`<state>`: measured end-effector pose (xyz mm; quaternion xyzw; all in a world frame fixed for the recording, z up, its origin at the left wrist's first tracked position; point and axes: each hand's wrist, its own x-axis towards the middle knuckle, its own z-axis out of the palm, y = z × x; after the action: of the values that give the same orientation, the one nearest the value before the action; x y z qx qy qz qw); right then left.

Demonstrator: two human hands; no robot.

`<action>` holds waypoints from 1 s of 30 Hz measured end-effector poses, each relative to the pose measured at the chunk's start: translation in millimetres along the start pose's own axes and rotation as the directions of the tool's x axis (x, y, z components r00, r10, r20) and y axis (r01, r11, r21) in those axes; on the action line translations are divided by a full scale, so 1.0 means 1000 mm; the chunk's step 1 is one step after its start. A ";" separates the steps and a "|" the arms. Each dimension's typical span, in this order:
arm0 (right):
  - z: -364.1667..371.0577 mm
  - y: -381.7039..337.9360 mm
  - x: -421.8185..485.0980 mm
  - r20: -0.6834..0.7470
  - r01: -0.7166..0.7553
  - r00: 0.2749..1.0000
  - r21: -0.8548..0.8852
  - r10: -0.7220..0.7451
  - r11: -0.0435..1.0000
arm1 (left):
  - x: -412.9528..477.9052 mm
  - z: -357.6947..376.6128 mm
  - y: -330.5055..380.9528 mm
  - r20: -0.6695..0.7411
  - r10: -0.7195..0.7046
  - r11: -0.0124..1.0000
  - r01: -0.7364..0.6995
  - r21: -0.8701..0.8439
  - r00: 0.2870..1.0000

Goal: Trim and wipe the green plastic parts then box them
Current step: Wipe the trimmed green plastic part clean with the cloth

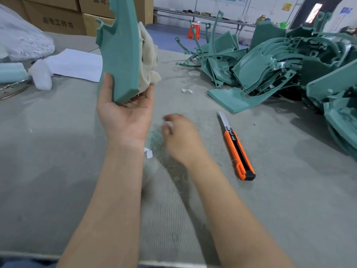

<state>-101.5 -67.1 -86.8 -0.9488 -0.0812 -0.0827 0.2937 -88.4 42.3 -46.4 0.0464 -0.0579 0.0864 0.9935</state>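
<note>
Head view: the left hand (125, 113) grips a part (119, 45) upright, with the cloth (148, 55) pressed behind it, probably for wiping. The right hand (179, 136) is blurred above the worktop (58, 151); I cannot tell its grip. The knife (236, 149) lies nearby.

Top edge cutting off the green part (119, 45), beige cloth (149, 60) sitting half hidden behind it, left hand (125, 115) hiding its fingers behind both, right hand (179, 136) smearing into blur, grip unreadable, pile of green parts (289, 60) spilling past the right edge.
</note>
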 end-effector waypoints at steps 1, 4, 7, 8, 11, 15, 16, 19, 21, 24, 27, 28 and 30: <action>-0.008 0.014 -0.001 0.001 -0.120 0.993 -0.126 0.121 0.985 | -0.001 0.000 -0.001 -0.003 -0.004 1.000 0.004 0.002 1.000; -0.018 0.034 -0.015 0.111 -0.441 0.862 -0.319 0.495 0.839 | -0.003 0.001 -0.004 0.008 -0.029 1.000 0.029 -0.008 1.000; 0.006 0.021 -0.025 0.143 -0.322 0.911 -0.335 0.386 0.885 | -0.003 0.002 -0.007 0.015 -0.051 0.999 0.051 -0.010 0.999; 0.019 0.012 -0.026 0.156 -0.219 0.947 -0.325 0.280 0.920 | -0.003 0.002 -0.007 0.011 -0.051 0.999 0.051 -0.014 0.999; 0.041 -0.019 -0.022 0.236 0.082 0.971 -0.181 -0.038 0.980 | -0.002 0.002 -0.005 0.008 -0.039 0.999 0.039 0.001 0.999; 0.024 -0.030 -0.028 0.069 0.249 0.962 0.184 -0.265 0.951 | -0.001 0.001 0.002 0.007 -0.006 1.000 0.006 0.019 1.000; 0.016 -0.029 -0.030 0.029 0.229 0.970 0.197 -0.240 0.953 | -0.001 0.001 0.002 0.006 -0.007 1.000 0.007 0.019 1.000; -0.004 -0.015 -0.037 0.338 -0.077 0.936 0.463 -0.096 0.883 | -0.003 0.003 0.003 0.020 -0.011 1.000 0.011 -0.008 1.000; -0.012 -0.013 -0.045 0.719 -0.330 0.673 0.500 -0.172 0.801 | -0.004 0.004 0.003 0.028 -0.011 1.000 0.011 -0.002 1.000; -0.005 -0.008 -0.040 0.748 -0.492 0.633 0.588 -0.200 0.643 | -0.004 0.004 0.002 0.023 -0.019 1.000 0.019 0.000 1.000; -0.003 -0.005 -0.014 0.501 -0.484 0.861 0.756 0.086 0.442 | -0.003 0.004 0.002 0.011 -0.026 1.000 0.026 -0.007 1.000; -0.004 -0.001 -0.006 0.387 -0.423 0.905 0.772 0.177 0.475 | -0.003 0.003 0.002 0.006 -0.025 1.000 0.025 -0.003 1.000; -0.010 0.005 0.000 0.127 -0.266 0.961 0.677 0.247 0.686 | -0.003 0.003 0.002 -0.003 -0.021 1.000 0.021 0.001 1.000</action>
<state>-101.8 -77.2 -81.6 -0.7747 0.0234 0.0075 0.6318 -92.0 43.9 -43.5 0.0476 -0.0560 0.0760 0.9944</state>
